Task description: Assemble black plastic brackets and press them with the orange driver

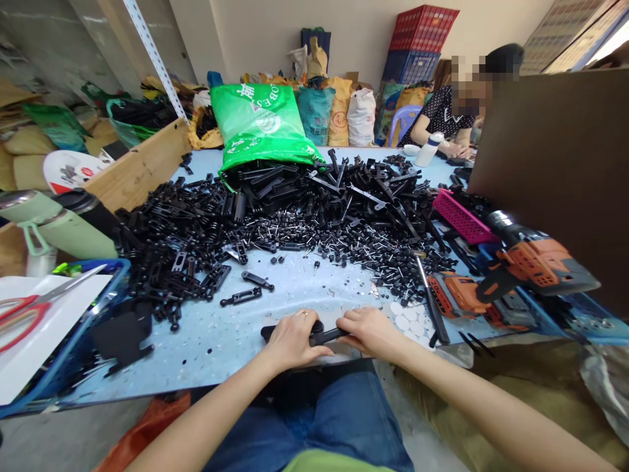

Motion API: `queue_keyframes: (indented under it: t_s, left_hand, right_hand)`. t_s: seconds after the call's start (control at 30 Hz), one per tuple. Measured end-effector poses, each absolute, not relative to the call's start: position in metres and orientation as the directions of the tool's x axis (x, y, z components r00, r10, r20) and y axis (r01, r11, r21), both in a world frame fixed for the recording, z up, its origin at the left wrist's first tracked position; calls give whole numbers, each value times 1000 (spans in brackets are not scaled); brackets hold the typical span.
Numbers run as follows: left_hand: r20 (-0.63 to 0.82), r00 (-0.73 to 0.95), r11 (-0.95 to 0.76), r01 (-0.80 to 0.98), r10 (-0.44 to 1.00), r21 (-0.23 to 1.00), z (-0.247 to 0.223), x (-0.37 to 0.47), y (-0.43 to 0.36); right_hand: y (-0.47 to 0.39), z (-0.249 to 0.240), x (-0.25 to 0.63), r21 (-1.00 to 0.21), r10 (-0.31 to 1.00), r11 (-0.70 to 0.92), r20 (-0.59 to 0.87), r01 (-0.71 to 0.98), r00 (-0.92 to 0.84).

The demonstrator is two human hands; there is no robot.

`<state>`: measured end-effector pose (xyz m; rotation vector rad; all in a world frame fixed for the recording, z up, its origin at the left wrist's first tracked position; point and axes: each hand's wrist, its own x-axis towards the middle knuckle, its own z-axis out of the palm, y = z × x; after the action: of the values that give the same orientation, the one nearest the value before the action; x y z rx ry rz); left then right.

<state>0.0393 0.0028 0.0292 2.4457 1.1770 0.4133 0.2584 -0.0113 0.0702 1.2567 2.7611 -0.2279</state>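
Observation:
At the front edge of the table, both hands grip a long black plastic part (325, 337). My left hand (293, 339) wraps over its left portion, and a dark end sticks out past the fingers. The fingers of my right hand (369, 332) close round its right end. White round stickers (410, 321) lie just right of my right hand. Beyond the hands are a heap of small black knobs with metal pins (354, 252) and two loose black links (242, 296). Black arm-shaped pieces (181, 226) pile up on the left.
A green sack (265, 124) spills black parts at the back. On the right are a hammer (432, 301), an orange cordless drill (535, 262) and a pink basket (462, 216). Scissors (34, 311) and a green bottle (69, 229) stand left. Another person (442, 118) sits at the far right.

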Motion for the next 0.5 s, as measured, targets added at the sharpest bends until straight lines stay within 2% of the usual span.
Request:
queue_keyframes:
  t_s: [0.1, 0.13, 0.17, 0.27, 0.37, 0.5]
  left_hand:
    - [34, 483, -423, 727, 875, 542, 33, 60, 46]
    - [8, 355, -296, 767, 935, 569, 34, 70, 65]
    - [17, 291, -247, 780, 957, 575, 36, 81, 85]
    - [12, 230, -190, 775, 973, 603, 40, 107, 131]
    - [38, 206, -181, 738, 978, 650, 43, 100, 137]
    - [88, 114, -142, 663, 990, 735, 36, 33, 86]
  right_hand:
    - [15, 58, 268, -192, 786, 560, -186, 806, -590]
    - [29, 54, 268, -191, 836, 491, -169, 850, -521]
    - [43, 52, 267, -176, 891, 407, -140, 896, -432]
    - [87, 45, 259, -123, 983, 175, -30, 977, -180]
    - [114, 38, 254, -139, 988, 149, -13, 979, -153]
    - [107, 30, 259, -254, 983, 179, -3, 951, -186]
